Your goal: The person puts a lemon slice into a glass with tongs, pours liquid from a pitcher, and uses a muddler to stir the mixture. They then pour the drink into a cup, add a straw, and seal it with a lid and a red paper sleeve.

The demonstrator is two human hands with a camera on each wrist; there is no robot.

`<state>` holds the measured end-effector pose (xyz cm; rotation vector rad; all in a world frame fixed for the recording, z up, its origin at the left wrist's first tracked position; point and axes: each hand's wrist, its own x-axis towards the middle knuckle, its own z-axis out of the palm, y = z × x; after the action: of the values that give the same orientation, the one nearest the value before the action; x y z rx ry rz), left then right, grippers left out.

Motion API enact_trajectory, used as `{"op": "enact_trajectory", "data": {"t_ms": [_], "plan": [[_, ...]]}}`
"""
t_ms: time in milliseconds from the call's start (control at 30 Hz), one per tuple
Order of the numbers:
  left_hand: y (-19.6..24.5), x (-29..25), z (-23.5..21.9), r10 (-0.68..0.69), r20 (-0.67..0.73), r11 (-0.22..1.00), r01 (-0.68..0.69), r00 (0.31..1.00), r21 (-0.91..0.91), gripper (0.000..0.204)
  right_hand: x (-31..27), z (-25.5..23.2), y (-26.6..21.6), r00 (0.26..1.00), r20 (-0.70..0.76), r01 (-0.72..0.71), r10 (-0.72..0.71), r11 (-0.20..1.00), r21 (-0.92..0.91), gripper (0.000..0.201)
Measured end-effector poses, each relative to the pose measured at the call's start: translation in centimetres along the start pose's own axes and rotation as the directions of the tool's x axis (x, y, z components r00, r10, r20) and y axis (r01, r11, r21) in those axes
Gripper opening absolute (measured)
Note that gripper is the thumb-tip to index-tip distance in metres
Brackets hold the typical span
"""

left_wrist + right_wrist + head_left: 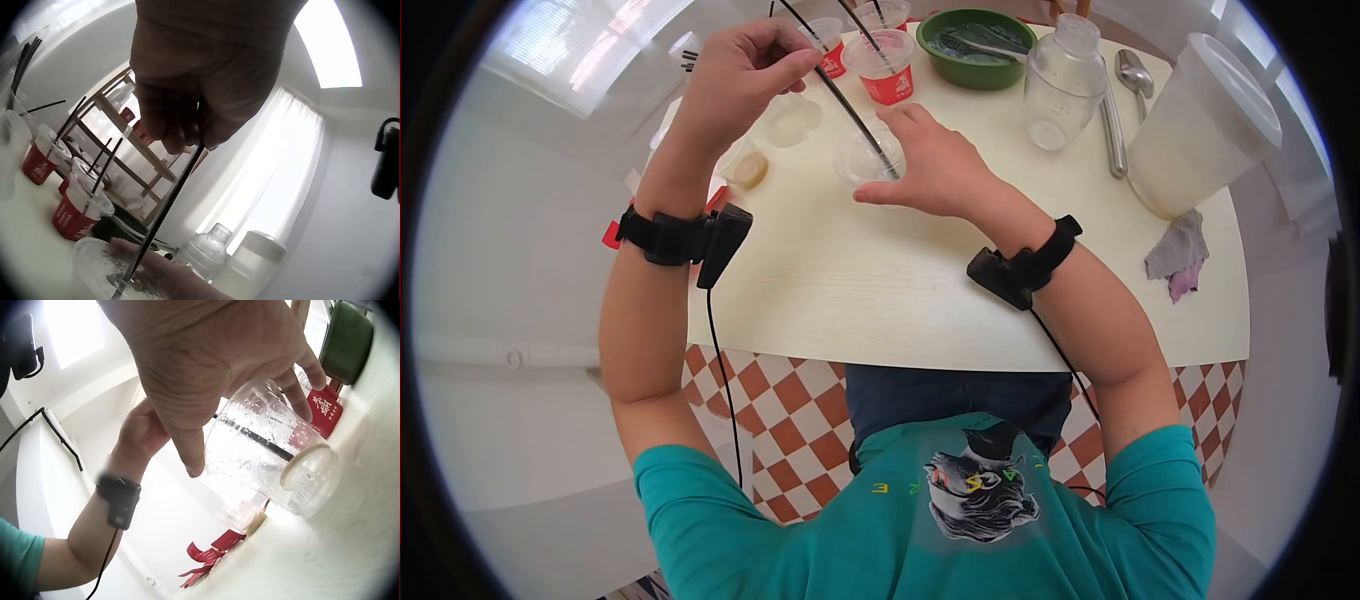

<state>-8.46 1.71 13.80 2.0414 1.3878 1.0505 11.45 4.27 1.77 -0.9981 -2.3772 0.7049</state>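
Fingers [174, 139] of my left hand [740, 78] pinch a long, thin, black stick [855, 120] up high, maybe so I can steer its low end, which sits in a round, clear plastic cup [262, 464]. The cup stands on the pale table [830, 290]. My right hand [945, 168] spreads wide around it, likely to stop it tipping, but I can't tell if it presses.
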Motion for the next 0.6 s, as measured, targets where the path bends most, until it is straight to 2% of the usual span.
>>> {"op": "enact_trajectory", "data": {"t_ms": [233,600], "plan": [[-1.4,-0.7,1.5,-0.01,0.041,1.0,0.01,0.999,0.007,0.011,0.1,0.2,0.1,1.0,-0.013,0.0,-0.001,0.999,-0.033,0.096],[-2.5,-1.4,0.8,-0.063,0.027,0.997,0.062,0.998,0.035,0.011,0.1,0.1,0.0,1.0,0.01,-0.014,0.014,0.999,-0.032,0.096]]}}
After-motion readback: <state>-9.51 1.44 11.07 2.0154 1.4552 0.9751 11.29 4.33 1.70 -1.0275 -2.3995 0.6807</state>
